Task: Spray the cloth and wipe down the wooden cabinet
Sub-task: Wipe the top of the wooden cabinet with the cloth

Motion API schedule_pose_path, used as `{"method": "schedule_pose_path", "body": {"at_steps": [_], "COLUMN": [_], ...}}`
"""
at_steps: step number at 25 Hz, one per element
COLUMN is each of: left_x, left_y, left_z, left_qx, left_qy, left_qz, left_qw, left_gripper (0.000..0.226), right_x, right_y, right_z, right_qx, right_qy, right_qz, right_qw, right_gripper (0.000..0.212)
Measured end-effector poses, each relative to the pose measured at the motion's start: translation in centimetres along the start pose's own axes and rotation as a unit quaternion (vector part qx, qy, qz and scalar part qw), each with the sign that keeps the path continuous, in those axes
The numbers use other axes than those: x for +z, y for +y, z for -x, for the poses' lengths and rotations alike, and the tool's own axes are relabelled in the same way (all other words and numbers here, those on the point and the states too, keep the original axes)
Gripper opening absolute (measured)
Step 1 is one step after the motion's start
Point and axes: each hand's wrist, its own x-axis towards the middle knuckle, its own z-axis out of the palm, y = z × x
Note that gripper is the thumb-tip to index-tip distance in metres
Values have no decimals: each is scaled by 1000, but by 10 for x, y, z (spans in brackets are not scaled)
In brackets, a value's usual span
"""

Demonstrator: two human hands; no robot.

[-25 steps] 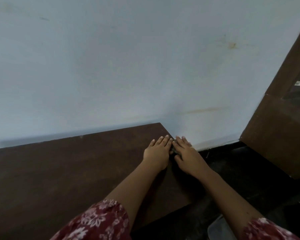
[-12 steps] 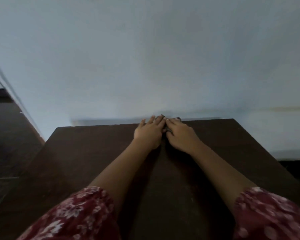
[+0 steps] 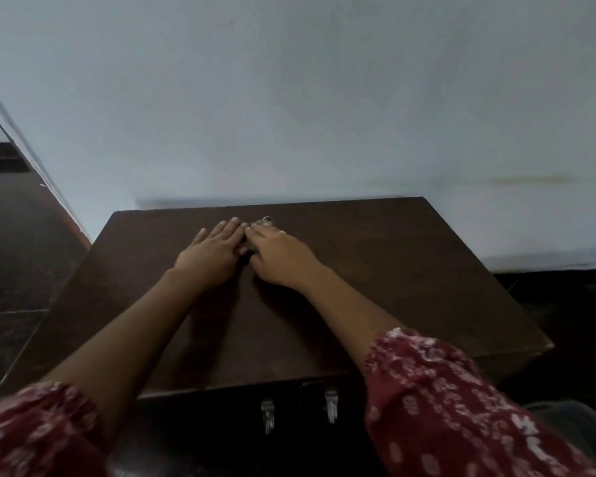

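The dark wooden cabinet (image 3: 393, 270) stands against a pale wall, and I look down on its top. My left hand (image 3: 210, 256) and my right hand (image 3: 283, 259) lie flat side by side near the back edge, left of the middle. They press on a small greyish cloth (image 3: 264, 221). Only a bit of the cloth shows, past my right fingertips and between the hands. No spray bottle is in view.
The pale wall (image 3: 289, 98) rises right behind the cabinet. Two metal handles (image 3: 267, 413) hang on its front below the top edge. Dark tiled floor (image 3: 14, 253) lies to the left, with more dark floor (image 3: 565, 304) to the right.
Both hands have slid left along the back of the cabinet top, from its right end towards the middle, staying pressed together on the cloth. My view has swung left with them.
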Motion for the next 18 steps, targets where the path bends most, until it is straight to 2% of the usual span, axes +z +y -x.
{"method": "schedule_pose_path", "body": {"at_steps": [5, 8, 12, 18], "left_x": [14, 22, 25, 24], "left_y": [91, 119, 93, 17], "left_z": [16, 34, 66, 117], "left_qx": [91, 122, 103, 24], "left_qy": [15, 18, 29, 42], "left_qz": [49, 62, 73, 46], "left_qw": [995, 990, 992, 998], "left_gripper": [53, 52, 51, 54], "right_x": [-28, -29, -19, 10], "right_y": [45, 41, 2, -79], "right_z": [93, 130, 131, 105], "right_qx": [74, 123, 132, 57], "right_qy": [11, 30, 38, 25], "right_qz": [77, 52, 49, 19], "right_qw": [994, 991, 989, 998], "right_gripper": [57, 56, 55, 54]}}
